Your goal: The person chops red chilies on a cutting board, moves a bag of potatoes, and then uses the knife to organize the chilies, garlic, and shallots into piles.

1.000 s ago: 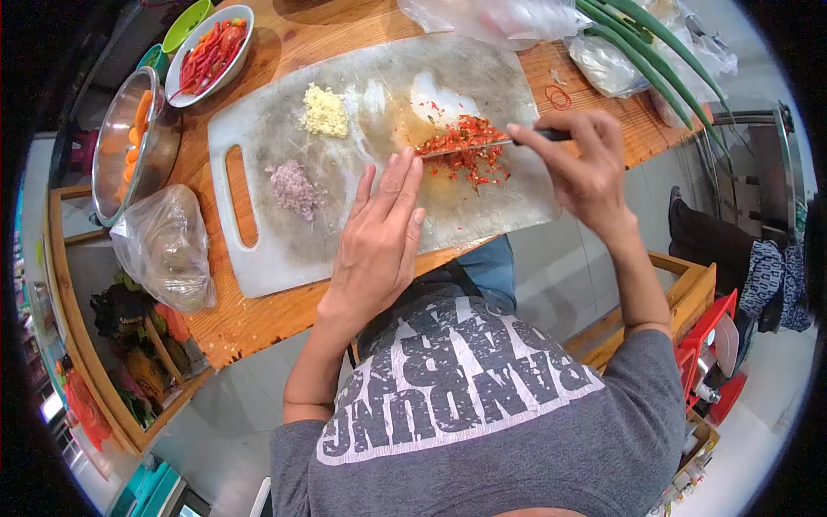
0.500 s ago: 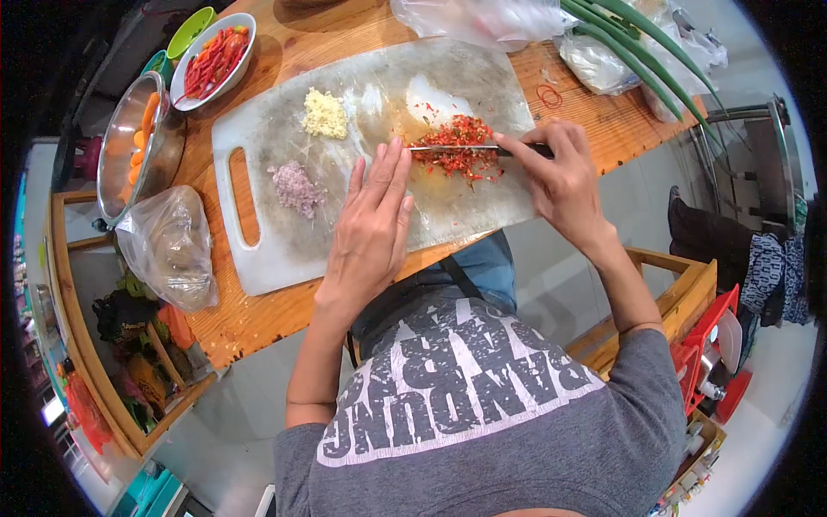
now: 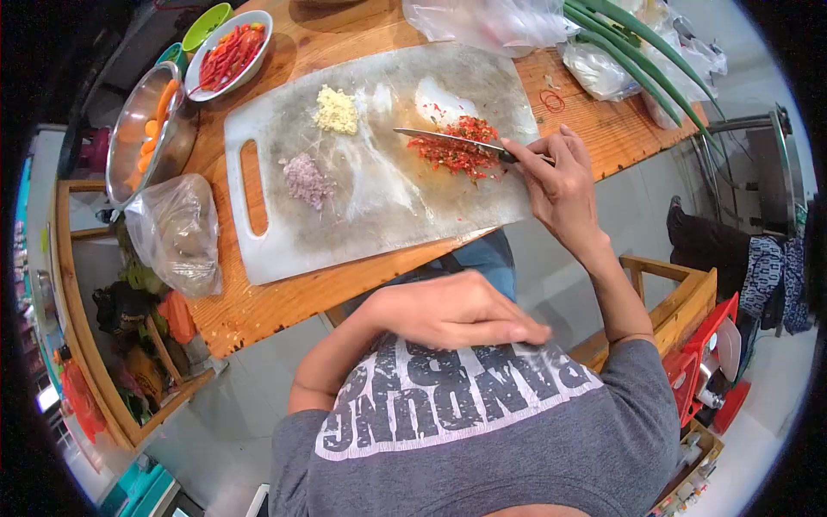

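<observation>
My right hand (image 3: 560,177) grips the handle of a knife (image 3: 448,138), its blade lying over a pile of chopped red chilli (image 3: 457,153) on the white cutting board (image 3: 284,258). Off the board, in front of the printed grey shirt, is my left hand (image 3: 448,312). It holds nothing I can see; its fingers stretch to the right, with the tips slightly blurred. To the left of the chilli sit a heap of minced pale yellow pieces, like garlic (image 3: 336,110), and a heap of chopped purple shallot (image 3: 307,179).
At the table's left stand a white bowl of red chillies (image 3: 260,67), a green bowl (image 3: 207,24) and a metal bowl (image 3: 121,185) with carrots (image 3: 148,148). A tied plastic bag (image 3: 177,233) sits at the left edge. Spring onions (image 3: 637,65) and plastic bags lie back right.
My left hand has come off the blade's tip and moved down to the front of the shirt. The knife has tilted, its tip now farther up the board.
</observation>
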`<action>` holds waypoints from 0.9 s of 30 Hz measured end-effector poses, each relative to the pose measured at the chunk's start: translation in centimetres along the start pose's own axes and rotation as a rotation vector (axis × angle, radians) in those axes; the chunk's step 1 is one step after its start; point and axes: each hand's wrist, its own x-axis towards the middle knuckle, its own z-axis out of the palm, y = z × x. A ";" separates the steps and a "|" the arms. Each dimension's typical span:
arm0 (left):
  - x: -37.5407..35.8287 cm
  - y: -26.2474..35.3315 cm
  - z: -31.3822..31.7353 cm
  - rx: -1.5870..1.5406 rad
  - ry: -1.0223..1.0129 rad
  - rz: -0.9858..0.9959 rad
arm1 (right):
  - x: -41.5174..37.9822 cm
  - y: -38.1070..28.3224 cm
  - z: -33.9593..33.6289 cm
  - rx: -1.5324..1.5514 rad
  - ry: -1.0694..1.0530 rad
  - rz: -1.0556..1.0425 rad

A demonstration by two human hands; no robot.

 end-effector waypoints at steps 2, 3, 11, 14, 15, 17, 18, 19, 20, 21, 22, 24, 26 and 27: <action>-0.9 -1.5 -0.3 -0.387 0.134 -0.082 | 0.3 0.3 0.3 -0.041 0.050 -0.052; -1.6 -2.0 -1.4 -0.563 0.253 -0.110 | -0.3 0.4 0.2 -0.063 0.057 -0.063; -2.3 2.6 -5.7 0.124 0.764 -0.177 | -0.1 1.0 0.2 -0.008 0.062 -0.076; -2.1 1.6 -5.5 0.107 0.775 -0.219 | -0.1 0.7 -0.2 0.030 0.081 -0.034; -2.3 1.3 -5.4 0.117 0.757 -0.233 | -0.2 0.6 -0.3 0.056 0.085 -0.004; -2.5 0.7 -5.3 0.144 0.707 -0.244 | -0.2 0.0 -0.9 0.079 0.131 0.021; -2.6 0.4 -5.2 0.159 0.674 -0.241 | -0.2 -0.4 -1.2 0.091 0.155 0.036; -2.6 0.2 -5.2 0.172 0.640 -0.238 | -0.3 -0.8 -1.4 0.102 0.138 0.021; -2.4 0.0 -5.1 0.232 0.587 -0.236 | -0.4 -1.4 -1.6 0.112 0.120 0.005; -2.1 -0.2 -5.1 0.291 0.535 -0.233 | -0.4 -1.8 -1.6 0.121 0.103 -0.011; -1.7 -0.4 -5.0 0.350 0.483 -0.229 | -0.5 -2.0 -1.4 0.124 0.096 -0.023; -1.0 -0.8 -4.3 0.405 0.429 -0.223 | -0.7 -2.3 -0.7 0.136 0.084 -0.052; -0.8 -1.1 -3.8 0.443 0.365 -0.227 | -0.7 -2.7 -1.0 0.102 0.047 -0.101; -0.7 -1.4 -3.6 0.450 0.328 -0.231 | -0.6 -2.7 -1.1 0.083 0.028 -0.123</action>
